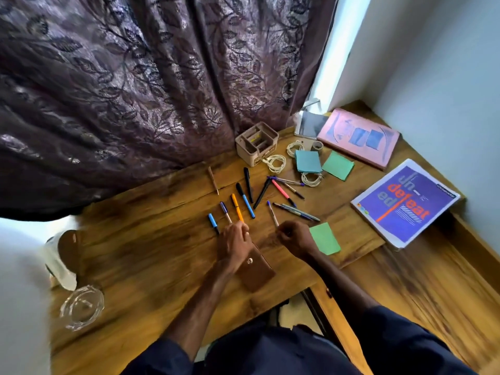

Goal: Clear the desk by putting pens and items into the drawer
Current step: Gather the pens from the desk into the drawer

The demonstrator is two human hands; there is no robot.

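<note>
Head view of a wooden desk [135, 253] during clearing. The left hand [234, 244] is laid across the upper end of a brown pouch [258, 273], its fingers [238, 228] bunched forward and blurred. The lower end of the orange pen [236, 208] is met by these fingertips, and the tip of the violet-capped pen [225, 211] lies just beside them on the outer side. Whether either pen is actually gripped cannot be told. A short blue pen [213, 223] is seen near the same fingers, further to the outside and not touched. A black-capped blue pen [245, 201] and a black pen [248, 184] lie beyond the fingertips, well apart from them. The right hand [295, 238] is shown with fingers [284, 231] tightly curled. The lower end of the clear pen [273, 213] is taken between thumb and forefinger, and its purple cap points away from the hand. A grey pen [297, 212] lies just beyond these knuckles, untouched, with a pink pen [281, 189] further out among crossed dark pens. A green note [324, 238] lies just beside the right hand on its outer side. Far beyond both sets of fingers, a beige organiser [255, 143] stands at the curtain's foot, a purple booklet [405, 204] rests at the desk's right edge, and a glass dish [81, 307] sits well behind the left wrist.
</note>
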